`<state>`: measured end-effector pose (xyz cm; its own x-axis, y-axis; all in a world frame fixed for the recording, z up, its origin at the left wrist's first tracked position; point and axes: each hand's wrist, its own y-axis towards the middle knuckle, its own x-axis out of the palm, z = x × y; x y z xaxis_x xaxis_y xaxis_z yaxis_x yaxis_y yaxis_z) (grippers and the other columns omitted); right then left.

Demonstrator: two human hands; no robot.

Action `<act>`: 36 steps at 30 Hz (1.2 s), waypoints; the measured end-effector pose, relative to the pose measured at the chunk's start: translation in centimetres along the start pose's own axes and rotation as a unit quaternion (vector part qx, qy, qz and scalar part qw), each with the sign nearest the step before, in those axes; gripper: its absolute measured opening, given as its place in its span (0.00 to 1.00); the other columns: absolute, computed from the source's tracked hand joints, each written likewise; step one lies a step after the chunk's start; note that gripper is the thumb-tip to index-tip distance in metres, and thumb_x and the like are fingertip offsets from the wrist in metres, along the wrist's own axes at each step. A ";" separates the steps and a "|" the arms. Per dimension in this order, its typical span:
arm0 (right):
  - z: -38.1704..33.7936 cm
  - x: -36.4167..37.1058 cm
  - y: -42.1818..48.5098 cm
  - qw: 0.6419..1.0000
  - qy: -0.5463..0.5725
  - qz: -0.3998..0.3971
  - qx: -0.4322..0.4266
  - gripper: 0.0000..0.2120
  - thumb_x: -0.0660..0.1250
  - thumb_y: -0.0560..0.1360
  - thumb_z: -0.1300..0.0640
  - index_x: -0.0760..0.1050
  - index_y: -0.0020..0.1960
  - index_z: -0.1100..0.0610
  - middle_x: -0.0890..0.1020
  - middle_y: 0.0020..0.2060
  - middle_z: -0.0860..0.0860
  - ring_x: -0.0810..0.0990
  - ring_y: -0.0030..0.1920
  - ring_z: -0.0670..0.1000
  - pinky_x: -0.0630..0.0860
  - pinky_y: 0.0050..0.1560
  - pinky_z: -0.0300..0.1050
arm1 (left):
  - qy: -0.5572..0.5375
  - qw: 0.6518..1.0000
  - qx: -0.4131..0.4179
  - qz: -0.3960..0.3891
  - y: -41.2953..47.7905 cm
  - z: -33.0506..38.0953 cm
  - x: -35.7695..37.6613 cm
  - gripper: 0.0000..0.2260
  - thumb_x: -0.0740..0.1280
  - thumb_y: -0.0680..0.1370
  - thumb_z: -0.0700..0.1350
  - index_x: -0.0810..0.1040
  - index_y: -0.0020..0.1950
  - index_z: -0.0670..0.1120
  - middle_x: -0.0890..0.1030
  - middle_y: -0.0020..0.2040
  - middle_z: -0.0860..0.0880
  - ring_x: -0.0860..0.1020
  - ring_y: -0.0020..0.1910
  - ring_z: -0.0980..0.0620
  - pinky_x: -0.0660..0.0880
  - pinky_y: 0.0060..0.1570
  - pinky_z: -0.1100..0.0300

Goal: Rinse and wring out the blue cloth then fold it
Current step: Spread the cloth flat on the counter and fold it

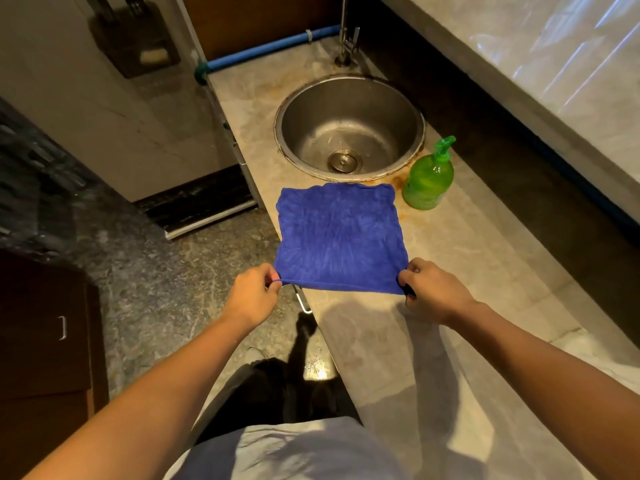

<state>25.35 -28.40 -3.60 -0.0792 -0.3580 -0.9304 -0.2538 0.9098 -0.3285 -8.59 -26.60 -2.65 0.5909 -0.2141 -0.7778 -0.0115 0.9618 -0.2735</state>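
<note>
Now the blue cloth (341,237) lies spread on the worktop (467,341), its near corners pinched.
The fingers (270,273) of the left hand (254,294) and right hand (433,292) each grasp one near corner, stretching that edge taut, apparently to square it for folding. The rest reaches away from them toward the round sink (311,126), with a green soap bottle (429,178) beyond the right fingers.

1. We see a pale grey-blue shirt (294,452) over the torso, its fabric lightly creased.
2. Below it we make out dark legwear (277,393); shadow hides its cut.
3. We find both forearms (156,393) bare, and the left hand (254,296) and right hand (433,292) bare too.
</note>
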 end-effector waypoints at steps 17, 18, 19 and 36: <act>-0.2 -9.0 12.8 0.863 0.380 0.248 0.223 0.05 0.61 0.79 0.60 0.73 0.49 0.52 0.78 0.39 0.46 0.75 0.38 0.48 0.69 0.41 0.44 | -0.334 0.940 -0.042 0.060 14.5 4.9 -2.8 0.10 0.63 0.81 0.41 0.73 0.42 0.53 0.77 0.36 0.50 0.73 0.32 0.57 0.69 0.30 0.64; -0.2 -9.2 13.7 0.866 0.366 0.254 0.227 0.05 0.61 0.79 0.60 0.73 0.49 0.52 0.79 0.41 0.48 0.76 0.40 0.50 0.69 0.43 0.43 | -0.333 0.940 -0.042 0.064 15.7 5.2 -2.8 0.11 0.63 0.81 0.40 0.73 0.41 0.53 0.76 0.36 0.49 0.72 0.32 0.56 0.68 0.31 0.62; -0.2 -9.4 14.5 0.869 0.353 0.258 0.233 0.04 0.61 0.80 0.60 0.73 0.51 0.54 0.81 0.44 0.51 0.77 0.43 0.52 0.71 0.45 0.45 | -0.333 0.939 -0.051 0.065 17.0 5.5 -2.7 0.11 0.63 0.81 0.40 0.72 0.41 0.52 0.75 0.35 0.48 0.71 0.32 0.54 0.67 0.31 0.60; -5.9 -2.3 17.1 0.986 0.099 0.050 0.123 0.32 0.45 0.82 0.38 0.47 0.81 0.50 0.46 0.81 0.55 0.41 0.80 0.60 0.41 0.77 0.64 | 0.262 0.950 0.154 -0.073 14.4 4.4 3.5 0.32 0.49 0.82 0.60 0.45 0.80 0.43 0.43 0.81 0.41 0.41 0.79 0.40 0.45 0.78 0.45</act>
<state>15.49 -13.22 -6.10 -0.2846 -0.2758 -0.9181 0.0053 0.9573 -0.2892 -3.12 -12.75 -6.78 0.0842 -0.3261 -0.9416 0.3246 0.9024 -0.2835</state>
